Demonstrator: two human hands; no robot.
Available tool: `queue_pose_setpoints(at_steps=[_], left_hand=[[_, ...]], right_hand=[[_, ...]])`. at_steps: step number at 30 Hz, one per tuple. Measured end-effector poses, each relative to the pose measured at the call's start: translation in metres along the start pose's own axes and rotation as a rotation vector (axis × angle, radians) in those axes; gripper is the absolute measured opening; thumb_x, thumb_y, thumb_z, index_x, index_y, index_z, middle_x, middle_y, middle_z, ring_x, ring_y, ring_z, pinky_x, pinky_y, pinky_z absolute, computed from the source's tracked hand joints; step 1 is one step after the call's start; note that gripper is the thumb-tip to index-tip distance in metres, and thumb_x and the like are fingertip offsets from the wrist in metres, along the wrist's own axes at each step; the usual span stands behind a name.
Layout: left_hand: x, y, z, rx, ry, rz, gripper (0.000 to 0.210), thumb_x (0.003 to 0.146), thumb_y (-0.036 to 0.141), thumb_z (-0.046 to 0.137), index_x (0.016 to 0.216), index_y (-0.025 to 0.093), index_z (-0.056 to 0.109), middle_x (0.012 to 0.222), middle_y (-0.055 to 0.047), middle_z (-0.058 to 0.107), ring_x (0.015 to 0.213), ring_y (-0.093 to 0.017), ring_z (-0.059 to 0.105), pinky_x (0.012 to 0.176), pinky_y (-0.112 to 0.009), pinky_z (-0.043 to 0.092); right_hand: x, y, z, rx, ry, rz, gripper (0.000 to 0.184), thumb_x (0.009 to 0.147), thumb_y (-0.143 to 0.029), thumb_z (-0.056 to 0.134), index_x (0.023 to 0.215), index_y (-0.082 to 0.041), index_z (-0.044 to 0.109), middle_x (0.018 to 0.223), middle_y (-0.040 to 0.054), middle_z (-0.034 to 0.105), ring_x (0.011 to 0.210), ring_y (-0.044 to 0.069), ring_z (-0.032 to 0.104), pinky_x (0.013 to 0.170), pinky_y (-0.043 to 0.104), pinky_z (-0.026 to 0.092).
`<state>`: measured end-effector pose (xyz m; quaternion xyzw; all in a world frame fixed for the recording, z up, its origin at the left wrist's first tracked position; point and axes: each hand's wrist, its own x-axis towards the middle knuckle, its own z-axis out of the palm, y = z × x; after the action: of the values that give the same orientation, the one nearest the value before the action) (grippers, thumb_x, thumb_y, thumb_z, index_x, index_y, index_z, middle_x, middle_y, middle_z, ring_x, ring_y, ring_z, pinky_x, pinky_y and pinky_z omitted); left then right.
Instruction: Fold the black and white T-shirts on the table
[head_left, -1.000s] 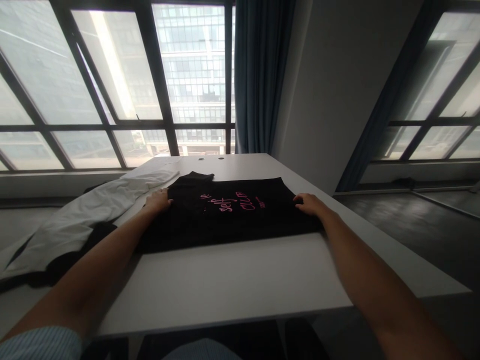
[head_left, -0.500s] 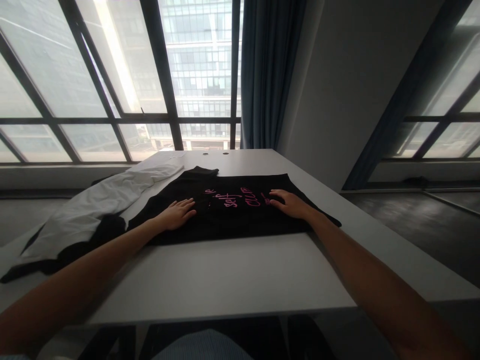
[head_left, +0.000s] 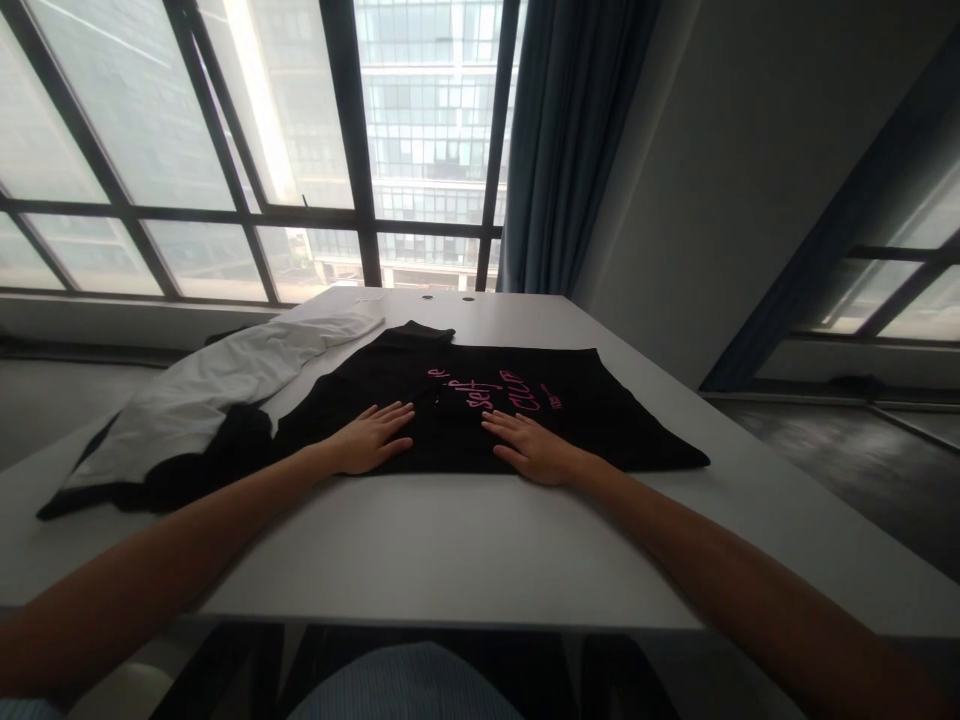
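A black T-shirt (head_left: pixel 622 420) with pink lettering lies spread sideways across the table in front of me. My left hand (head_left: pixel 369 440) rests flat on its left part, fingers stretched toward the print. Near the shirt's close edge, just below the lettering, my right hand (head_left: pixel 532 448) lies palm down with fingers extended. Neither hand grips the cloth. Part of the print near the left is folded or hidden.
A white table (head_left: pixel 450 550) carries everything. On its left lie a white garment (head_left: pixel 217 375) and a bunched black cloth (head_left: pixel 232 440). Large windows and a dark blue curtain (head_left: pixel 574 140) stand beyond the far end, with a wall to the right.
My right hand has slid left and nearer to me, from the right of the lettering to the shirt's close edge. My left hand stays on the shirt. The view has shifted slightly.
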<state>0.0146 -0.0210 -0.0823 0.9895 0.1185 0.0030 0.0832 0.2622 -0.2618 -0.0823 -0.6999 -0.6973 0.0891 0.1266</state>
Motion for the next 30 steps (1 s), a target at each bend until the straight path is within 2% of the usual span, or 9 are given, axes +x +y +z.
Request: queue_pose_setpoints(at_steps=[4, 8, 11, 13, 16, 20, 23, 26, 30], left_hand=[[-0.001, 0.022, 0.005, -0.030, 0.076, 0.148, 0.067, 0.106, 0.059, 0.028, 0.165, 0.028, 0.029, 0.172, -0.003, 0.020, 0.159, -0.025, 0.016, 0.128, -0.049, 0.007], [0.002, 0.044, 0.012, -0.066, -0.012, 0.267, 0.058, 0.108, 0.051, 0.026, 0.164, 0.036, 0.030, 0.171, 0.000, 0.023, 0.159, -0.023, 0.017, 0.128, -0.048, 0.005], [0.002, 0.041, 0.012, -0.074, -0.054, 0.250, 0.058, 0.108, 0.053, 0.025, 0.163, 0.037, 0.030, 0.172, 0.001, 0.019, 0.159, -0.023, 0.014, 0.128, -0.049, 0.003], [0.000, 0.029, 0.009, -0.076, -0.049, 0.203, 0.061, 0.107, 0.057, 0.027, 0.164, 0.036, 0.030, 0.172, 0.000, 0.017, 0.159, -0.024, 0.013, 0.128, -0.048, 0.004], [-0.006, -0.007, 0.002, -0.046, -0.019, 0.047, 0.066, 0.104, 0.060, 0.030, 0.164, 0.031, 0.030, 0.172, -0.003, 0.016, 0.159, -0.025, 0.013, 0.128, -0.050, 0.008], [-0.018, -0.071, -0.006, -0.015, 0.032, -0.252, 0.070, 0.103, 0.060, 0.025, 0.162, 0.025, 0.035, 0.172, -0.008, 0.020, 0.159, -0.028, 0.017, 0.126, -0.054, 0.013], [-0.024, -0.106, -0.007, -0.006, 0.088, -0.356, 0.071, 0.101, 0.059, 0.026, 0.160, 0.022, 0.041, 0.169, -0.010, 0.028, 0.157, -0.029, 0.024, 0.125, -0.051, 0.019], [-0.026, -0.117, -0.006, 0.012, 0.120, -0.416, 0.070, 0.100, 0.059, 0.027, 0.157, 0.022, 0.046, 0.168, -0.011, 0.033, 0.155, -0.030, 0.028, 0.124, -0.050, 0.022], [-0.028, -0.117, -0.009, 0.077, 0.165, -0.520, 0.073, 0.098, 0.060, 0.030, 0.155, 0.017, 0.048, 0.165, -0.015, 0.038, 0.153, -0.033, 0.032, 0.123, -0.048, 0.026]], right_hand=[[0.002, 0.000, -0.001, 0.001, 0.049, -0.062, 0.059, 0.104, -0.042, 0.041, 0.161, -0.028, 0.037, 0.168, 0.0055, 0.031, 0.156, 0.026, 0.026, 0.128, 0.054, 0.016], [0.005, 0.000, 0.003, 0.016, -0.006, -0.065, 0.059, 0.105, -0.045, 0.039, 0.162, -0.031, 0.036, 0.169, 0.0038, 0.030, 0.157, 0.025, 0.023, 0.128, 0.054, 0.013], [0.003, 0.006, 0.003, 0.029, -0.029, -0.051, 0.062, 0.104, -0.052, 0.039, 0.162, -0.030, 0.035, 0.169, 0.0040, 0.028, 0.158, 0.025, 0.020, 0.128, 0.054, 0.012], [0.001, 0.013, 0.001, 0.029, -0.015, -0.042, 0.064, 0.103, -0.057, 0.040, 0.161, -0.030, 0.037, 0.169, 0.0045, 0.028, 0.158, 0.026, 0.021, 0.128, 0.054, 0.012], [-0.004, 0.036, -0.006, -0.004, 0.023, 0.034, 0.068, 0.101, -0.062, 0.043, 0.160, -0.030, 0.039, 0.169, 0.0065, 0.030, 0.157, 0.028, 0.024, 0.128, 0.055, 0.012], [-0.021, 0.093, -0.021, -0.110, 0.053, 0.265, 0.068, 0.101, -0.061, 0.038, 0.159, -0.024, 0.041, 0.168, 0.0100, 0.032, 0.157, 0.029, 0.024, 0.126, 0.059, 0.015], [-0.044, 0.141, -0.034, -0.163, 0.095, 0.485, 0.062, 0.103, -0.056, 0.035, 0.156, -0.025, 0.045, 0.167, 0.0098, 0.035, 0.156, 0.028, 0.027, 0.124, 0.060, 0.020], [-0.067, 0.176, -0.045, -0.203, 0.151, 0.695, 0.059, 0.105, -0.052, 0.031, 0.152, -0.023, 0.049, 0.166, 0.0114, 0.037, 0.154, 0.027, 0.031, 0.124, 0.055, 0.025], [-0.083, 0.194, -0.055, -0.271, 0.287, 0.854, 0.060, 0.102, -0.054, 0.038, 0.145, -0.016, 0.056, 0.156, 0.0200, 0.049, 0.144, 0.034, 0.047, 0.115, 0.052, 0.040]])
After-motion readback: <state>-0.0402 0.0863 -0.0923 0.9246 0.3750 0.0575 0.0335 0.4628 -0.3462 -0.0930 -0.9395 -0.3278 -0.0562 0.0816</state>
